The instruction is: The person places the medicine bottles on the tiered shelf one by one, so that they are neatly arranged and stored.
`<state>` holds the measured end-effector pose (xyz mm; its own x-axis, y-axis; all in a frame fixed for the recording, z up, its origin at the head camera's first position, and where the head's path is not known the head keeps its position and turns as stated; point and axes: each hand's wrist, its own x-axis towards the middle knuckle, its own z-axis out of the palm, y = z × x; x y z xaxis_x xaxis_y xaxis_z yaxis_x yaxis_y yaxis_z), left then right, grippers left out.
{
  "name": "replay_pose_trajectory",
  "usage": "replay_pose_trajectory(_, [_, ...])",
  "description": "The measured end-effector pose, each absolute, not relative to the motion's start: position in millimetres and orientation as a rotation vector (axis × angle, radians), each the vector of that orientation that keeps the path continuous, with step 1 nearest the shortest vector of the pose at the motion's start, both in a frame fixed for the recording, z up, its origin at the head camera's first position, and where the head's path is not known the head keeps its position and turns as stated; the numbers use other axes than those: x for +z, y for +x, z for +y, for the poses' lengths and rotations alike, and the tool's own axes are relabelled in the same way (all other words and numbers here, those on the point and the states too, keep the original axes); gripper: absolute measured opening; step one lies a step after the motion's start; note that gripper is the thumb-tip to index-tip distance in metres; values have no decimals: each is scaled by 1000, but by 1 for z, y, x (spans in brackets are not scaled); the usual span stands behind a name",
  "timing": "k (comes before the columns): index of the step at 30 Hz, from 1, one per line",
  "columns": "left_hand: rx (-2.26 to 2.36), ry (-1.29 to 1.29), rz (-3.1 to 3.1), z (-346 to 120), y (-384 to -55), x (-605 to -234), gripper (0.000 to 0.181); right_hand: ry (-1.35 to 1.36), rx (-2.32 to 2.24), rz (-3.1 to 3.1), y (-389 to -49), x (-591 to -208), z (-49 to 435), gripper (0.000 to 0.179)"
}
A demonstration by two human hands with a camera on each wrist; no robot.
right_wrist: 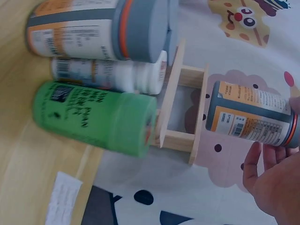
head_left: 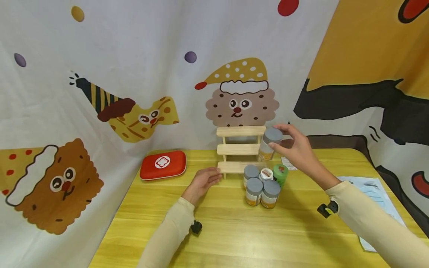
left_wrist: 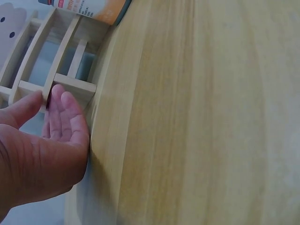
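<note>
My right hand [head_left: 296, 145] holds a grey-lidded supplement bottle [head_left: 268, 143] by its lid, up off the table beside the upper steps of a three-step wooden display stand [head_left: 241, 149]. In the right wrist view this bottle [right_wrist: 251, 115] shows an orange, white and grey label. At the stand's left end, my left hand [head_left: 204, 180] pinches the lowest step between thumb and fingers; the left wrist view shows the thumb and fingertips [left_wrist: 57, 91] on either side of the board. Before the stand's right side are three more grey-lidded bottles [head_left: 254, 191], a small white bottle [head_left: 266, 174] and a green canister [head_left: 280, 174].
A red zip case [head_left: 163, 165] with a white cross emblem lies at the back left of the wooden table [head_left: 221, 230]. On the right is a pale blue-and-white packet [head_left: 378, 197], and a small paper slip [head_left: 289, 163] lies behind the canister. A printed cloth [head_left: 151, 44] hangs behind.
</note>
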<state>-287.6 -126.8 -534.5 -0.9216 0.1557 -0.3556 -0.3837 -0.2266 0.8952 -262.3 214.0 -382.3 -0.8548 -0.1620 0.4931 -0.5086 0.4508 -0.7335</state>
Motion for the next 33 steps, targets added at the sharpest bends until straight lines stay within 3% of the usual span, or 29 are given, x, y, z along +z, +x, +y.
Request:
replay_pose_trajectory(14, [2193, -285, 1696, -127, -291, -533, 43, 507, 1411, -2339, -309, -370, 184, 58])
replay_pose_trajectory(33, [2189, -245, 1620, -131, -294, -538, 44, 493, 1461, -2367, -344, -357, 117, 59])
